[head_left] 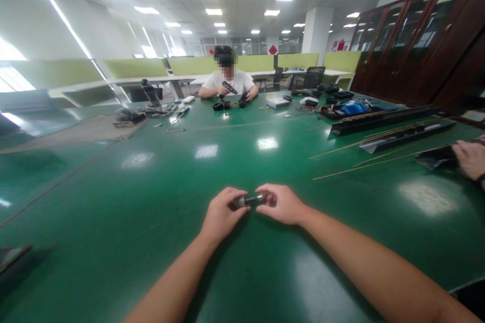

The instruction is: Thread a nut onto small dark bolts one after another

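Observation:
A small dark cylinder with a greyish, shiny end (250,200) lies crosswise between my hands, above the green table (166,242). My left hand (224,212) has its thumb and fingers closed round the left end. At the right end, my right hand (282,203) curls its fingers and thumb about the tip. The fingers hide both ends of the cylinder, and its exact kind cannot be made out.
Across the table a person in a white shirt (229,82) holds a power drill (229,87). Black metal channels (379,120) and thin yellowish rods (352,167) lie at right, near another person's hand (470,157). Tools and a blue item (354,107) clutter the far right.

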Demonstrator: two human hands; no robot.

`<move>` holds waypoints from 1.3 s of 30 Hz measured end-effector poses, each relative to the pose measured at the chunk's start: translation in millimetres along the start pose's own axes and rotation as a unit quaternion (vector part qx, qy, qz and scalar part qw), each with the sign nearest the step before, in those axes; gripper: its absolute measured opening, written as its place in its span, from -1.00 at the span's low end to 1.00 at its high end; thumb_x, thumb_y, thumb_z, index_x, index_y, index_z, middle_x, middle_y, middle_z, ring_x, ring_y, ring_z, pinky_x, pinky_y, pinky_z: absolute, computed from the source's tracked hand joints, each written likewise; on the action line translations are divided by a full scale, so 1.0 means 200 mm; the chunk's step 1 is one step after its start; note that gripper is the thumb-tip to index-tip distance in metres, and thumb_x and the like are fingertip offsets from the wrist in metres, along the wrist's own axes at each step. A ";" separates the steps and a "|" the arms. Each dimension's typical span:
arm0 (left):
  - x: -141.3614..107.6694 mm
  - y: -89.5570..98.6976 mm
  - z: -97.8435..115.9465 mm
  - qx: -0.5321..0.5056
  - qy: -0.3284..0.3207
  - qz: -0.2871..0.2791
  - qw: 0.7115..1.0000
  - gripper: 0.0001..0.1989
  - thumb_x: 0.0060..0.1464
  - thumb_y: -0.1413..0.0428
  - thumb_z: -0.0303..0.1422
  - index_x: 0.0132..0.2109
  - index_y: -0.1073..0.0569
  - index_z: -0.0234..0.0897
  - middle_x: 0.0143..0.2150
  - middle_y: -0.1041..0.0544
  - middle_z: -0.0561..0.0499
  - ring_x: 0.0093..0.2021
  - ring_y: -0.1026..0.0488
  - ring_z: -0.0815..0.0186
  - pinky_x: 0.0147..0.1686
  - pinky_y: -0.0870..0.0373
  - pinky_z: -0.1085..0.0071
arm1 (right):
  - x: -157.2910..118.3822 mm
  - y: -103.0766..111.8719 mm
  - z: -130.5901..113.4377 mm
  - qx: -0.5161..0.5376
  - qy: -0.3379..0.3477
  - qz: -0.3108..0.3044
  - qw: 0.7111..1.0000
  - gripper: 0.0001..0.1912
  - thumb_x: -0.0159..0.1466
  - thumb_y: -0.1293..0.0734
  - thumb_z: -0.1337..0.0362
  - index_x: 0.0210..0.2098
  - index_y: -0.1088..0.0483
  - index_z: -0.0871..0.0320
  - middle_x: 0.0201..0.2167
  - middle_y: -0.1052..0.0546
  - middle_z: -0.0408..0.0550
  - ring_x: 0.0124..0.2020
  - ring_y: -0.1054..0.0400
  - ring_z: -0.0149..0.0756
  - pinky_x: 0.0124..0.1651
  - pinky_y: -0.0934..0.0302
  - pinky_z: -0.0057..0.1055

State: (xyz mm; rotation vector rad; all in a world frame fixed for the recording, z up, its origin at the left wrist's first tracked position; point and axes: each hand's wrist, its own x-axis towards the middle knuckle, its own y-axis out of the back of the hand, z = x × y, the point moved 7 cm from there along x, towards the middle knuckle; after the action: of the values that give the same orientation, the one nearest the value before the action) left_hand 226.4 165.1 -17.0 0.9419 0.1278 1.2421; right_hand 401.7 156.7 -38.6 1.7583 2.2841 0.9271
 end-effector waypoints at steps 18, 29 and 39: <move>0.04 -0.07 0.00 -0.043 -0.015 -0.025 0.999 -0.76 -0.05 -0.28 -0.35 -0.17 -0.55 -0.22 -0.23 -0.56 -0.02 -0.24 -0.48 0.27 -0.20 -0.42 0.37 | -0.02 -0.03 0.05 0.009 -0.020 -0.015 1.000 -0.47 0.16 -0.44 0.18 0.10 -0.34 0.08 -0.22 -0.57 -0.07 -0.38 -0.44 -0.38 -0.29 -0.28 -0.46; 0.03 -0.07 0.02 -0.042 -0.011 -0.038 0.998 -0.74 -0.03 -0.31 -0.28 -0.16 -0.56 -0.21 -0.23 -0.56 -0.01 -0.24 -0.47 0.26 -0.19 -0.41 0.36 | -0.02 -0.01 0.02 -0.028 0.002 -0.009 1.000 -0.61 0.18 -0.40 0.28 0.01 -0.42 0.06 -0.20 -0.59 -0.08 -0.27 -0.48 -0.29 -0.17 -0.31 -0.40; 0.04 -0.07 0.03 -0.056 -0.018 -0.037 0.998 -0.76 -0.02 -0.30 -0.30 -0.16 -0.56 -0.20 -0.23 -0.56 0.00 -0.24 -0.48 0.28 -0.20 -0.41 0.39 | -0.02 0.00 -0.01 -0.039 0.018 -0.002 0.999 -0.64 0.18 -0.39 0.31 -0.02 -0.45 0.06 -0.23 -0.60 -0.11 -0.29 -0.46 -0.30 -0.19 -0.29 -0.41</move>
State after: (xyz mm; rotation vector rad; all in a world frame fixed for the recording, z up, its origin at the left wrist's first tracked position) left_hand 242.9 168.0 -20.1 0.8556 0.0639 1.1513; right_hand 402.1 153.3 -38.6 1.7182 2.2385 1.0414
